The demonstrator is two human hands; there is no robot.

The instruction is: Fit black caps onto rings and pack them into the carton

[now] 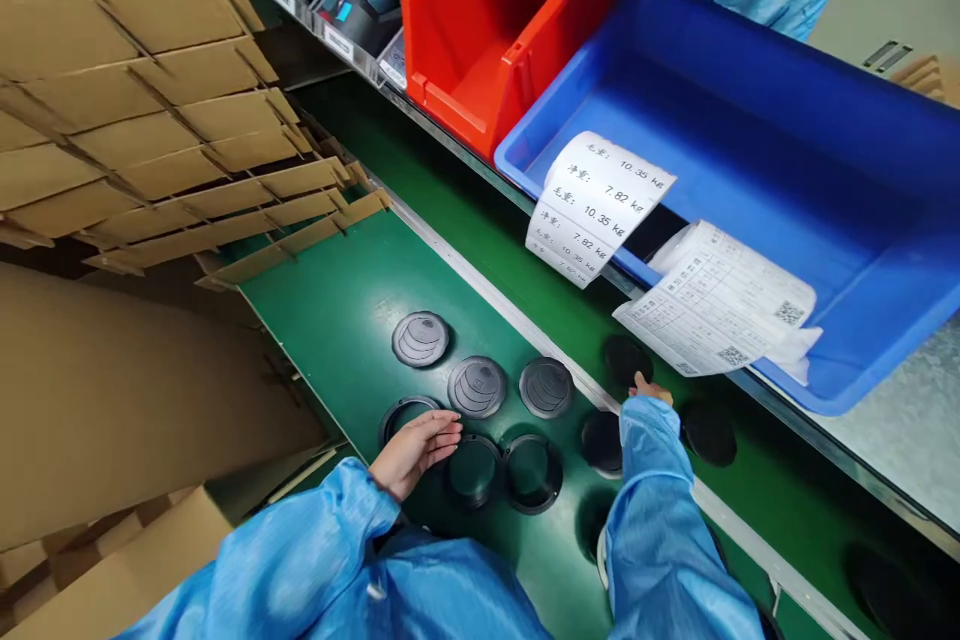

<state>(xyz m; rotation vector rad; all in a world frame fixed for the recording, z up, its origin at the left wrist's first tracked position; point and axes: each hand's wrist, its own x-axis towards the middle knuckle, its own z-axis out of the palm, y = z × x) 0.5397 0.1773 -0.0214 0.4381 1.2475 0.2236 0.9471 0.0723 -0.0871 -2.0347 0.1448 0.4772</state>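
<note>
My left hand is over the green table with its fingers loosely stretched and nothing in them, above black rings; one ring lies just right of it, and another ring lies beyond that. Round grey-black vent covers with curved slats form a row behind them: one cover at left, one cover in the middle, one cover at right. My right hand reaches over the green belt, its fingers closed at the near edge of a dark round disc. The sleeve partly hides that hand.
More dark discs lie near my right arm, such as one disc on the belt. A metal rail divides table and belt. Beyond stand a red bin and a blue tray with label rolls. Cardboard dividers rise at left; a person in blue is behind.
</note>
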